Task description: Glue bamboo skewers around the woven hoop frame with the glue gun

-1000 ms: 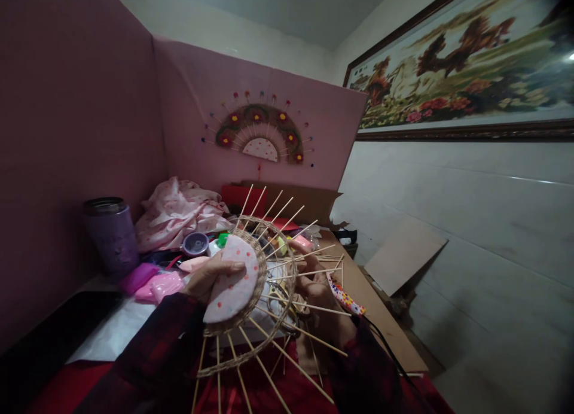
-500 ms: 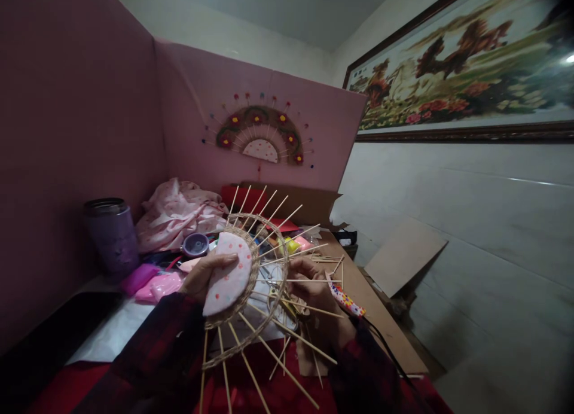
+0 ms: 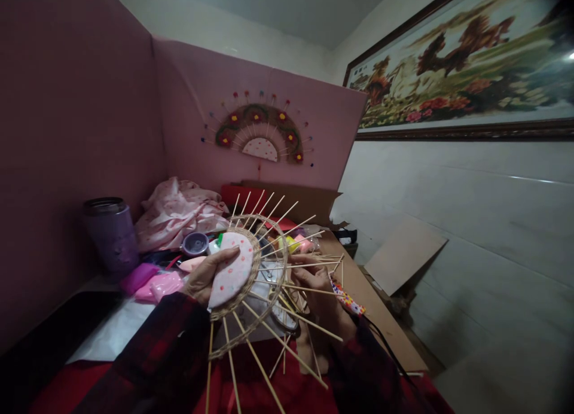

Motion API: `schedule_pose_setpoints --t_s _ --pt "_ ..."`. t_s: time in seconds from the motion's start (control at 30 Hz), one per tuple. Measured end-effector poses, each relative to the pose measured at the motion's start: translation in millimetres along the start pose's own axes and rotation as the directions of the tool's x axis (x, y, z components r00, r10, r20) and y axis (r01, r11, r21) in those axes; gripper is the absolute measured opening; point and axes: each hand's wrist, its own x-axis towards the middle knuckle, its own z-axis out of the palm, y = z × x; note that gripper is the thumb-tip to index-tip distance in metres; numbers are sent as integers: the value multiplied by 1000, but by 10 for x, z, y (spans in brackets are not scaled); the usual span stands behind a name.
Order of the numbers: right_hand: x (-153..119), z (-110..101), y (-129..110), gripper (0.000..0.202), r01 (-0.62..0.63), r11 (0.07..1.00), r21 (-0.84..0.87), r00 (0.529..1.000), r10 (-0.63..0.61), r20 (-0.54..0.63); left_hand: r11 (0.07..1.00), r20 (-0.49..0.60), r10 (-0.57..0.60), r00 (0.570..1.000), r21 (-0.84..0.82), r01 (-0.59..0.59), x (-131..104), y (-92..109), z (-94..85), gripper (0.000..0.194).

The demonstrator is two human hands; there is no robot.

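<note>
My left hand grips a half-round, pink-dotted fabric piece, its thumb on the front. Thin wooden sticks fan out from the fabric's curved edge, with a woven cord band along that edge. Farther out, a braided cord ring crosses the sticks. My right hand is at the ring's right side, fingers bent and pressed together around a stick or the cord; which one is hard to make out.
A finished fan hangs on the pink board. Purple tumbler, crumpled pink cloth and pink packets lie left. Scissors and loose sticks are behind the piece. Cardboard lines the right edge.
The fan piece has turned slightly counterclockwise, its lower sticks swinging right and its right-hand sticks rising. My right hand's fingers have shifted a little along the ring.
</note>
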Motion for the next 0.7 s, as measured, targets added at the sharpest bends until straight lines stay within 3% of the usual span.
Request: schedule_pose_setpoints --t_s 0.13,0.37,0.7 --pt "14 21 -50 17 -1 1000 -30 999 0 -52 999 -1 22 1000 41 -22 17 -31 13 28" --pt "-5 85 -93 22 -8 1000 -23 992 5 -128 997 -12 -47 999 55 47 -16 13 17 24" --pt "50 96 -111 25 0 1000 0 990 0 -139 990 -9 140 990 0 -140 30 -61 39 20"
